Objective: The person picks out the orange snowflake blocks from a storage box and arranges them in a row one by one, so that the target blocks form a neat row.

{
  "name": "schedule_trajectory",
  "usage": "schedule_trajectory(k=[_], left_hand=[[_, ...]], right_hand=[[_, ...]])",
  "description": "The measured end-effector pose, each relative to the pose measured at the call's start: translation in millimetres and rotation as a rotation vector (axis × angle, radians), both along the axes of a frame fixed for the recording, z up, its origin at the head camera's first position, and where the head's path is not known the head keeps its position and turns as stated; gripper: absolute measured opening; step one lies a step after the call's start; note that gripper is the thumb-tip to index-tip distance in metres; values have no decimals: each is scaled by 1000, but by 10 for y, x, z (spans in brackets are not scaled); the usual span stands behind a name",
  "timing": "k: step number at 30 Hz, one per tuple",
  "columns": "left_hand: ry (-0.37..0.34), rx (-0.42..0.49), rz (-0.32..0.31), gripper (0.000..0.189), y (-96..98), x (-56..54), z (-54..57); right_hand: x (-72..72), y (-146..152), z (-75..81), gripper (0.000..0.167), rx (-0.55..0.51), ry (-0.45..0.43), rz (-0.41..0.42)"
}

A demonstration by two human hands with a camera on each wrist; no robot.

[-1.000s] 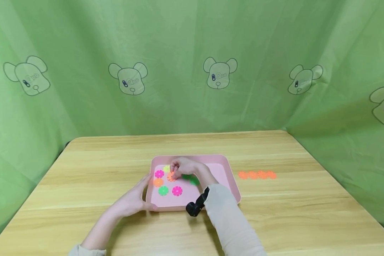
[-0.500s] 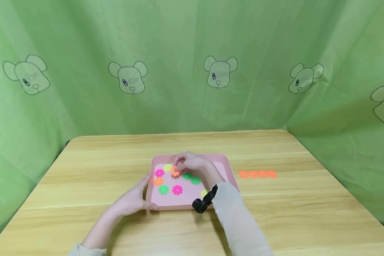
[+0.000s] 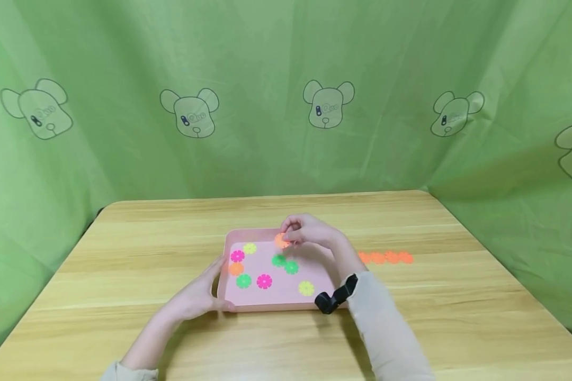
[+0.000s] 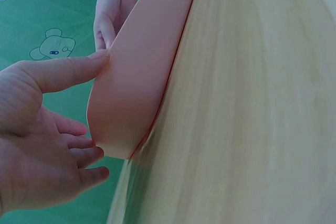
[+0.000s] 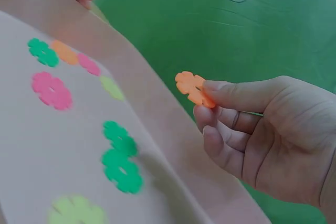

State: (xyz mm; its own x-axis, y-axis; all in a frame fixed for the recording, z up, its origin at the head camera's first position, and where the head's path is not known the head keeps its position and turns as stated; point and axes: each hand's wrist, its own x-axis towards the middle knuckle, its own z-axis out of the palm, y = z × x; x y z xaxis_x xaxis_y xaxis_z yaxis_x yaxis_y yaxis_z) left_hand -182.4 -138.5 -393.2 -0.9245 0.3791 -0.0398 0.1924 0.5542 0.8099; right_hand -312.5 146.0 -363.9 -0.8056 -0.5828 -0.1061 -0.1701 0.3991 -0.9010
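My right hand (image 3: 310,231) pinches an orange notched plastic disc (image 5: 190,87), an interlocking flower-shaped piece, between thumb and fingers. It is raised over the far side of a pink tray (image 3: 286,307). My left hand (image 3: 197,296) rests at the tray's near left corner, thumb straight on the rim and fingers loosely along the left side. Inside the tray lie several similar discs: pink (image 3: 264,281), green (image 3: 243,281), yellow (image 3: 306,288) and orange (image 3: 235,269). Two green discs (image 5: 122,170) overlap near the middle.
Right of the tray, a row of several orange discs (image 3: 392,257) lies on the wooden table (image 3: 457,317), partly behind the right forearm. A green curtain (image 3: 267,159) with bear-head outlines hangs behind the table. A black strap mount (image 3: 336,297) sits at the right wrist.
My right hand has lifted the orange disc off the tray's left part and carried it right and away from me. A yellow disc at the near right has come into sight. My left hand stays put.
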Motion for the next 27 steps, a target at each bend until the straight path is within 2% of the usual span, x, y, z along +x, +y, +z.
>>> schedule_trajectory(k=[4, 11, 20, 27], left_hand=[[4, -9, 2, 107, 3, 3, 4], [7, -5, -2, 106, 16, 0, -4], [3, -15, 6, 106, 15, -1, -7], [8, -14, 3, 106, 13, 15, 9]], right_hand=[[23, 178, 64, 19, -30, 17, -46], [85, 575, 126, 21, -79, -16, -134], [174, 1171, 84, 29, -99, -29, -260], [293, 1616, 7, 25, -145, -23, -329]])
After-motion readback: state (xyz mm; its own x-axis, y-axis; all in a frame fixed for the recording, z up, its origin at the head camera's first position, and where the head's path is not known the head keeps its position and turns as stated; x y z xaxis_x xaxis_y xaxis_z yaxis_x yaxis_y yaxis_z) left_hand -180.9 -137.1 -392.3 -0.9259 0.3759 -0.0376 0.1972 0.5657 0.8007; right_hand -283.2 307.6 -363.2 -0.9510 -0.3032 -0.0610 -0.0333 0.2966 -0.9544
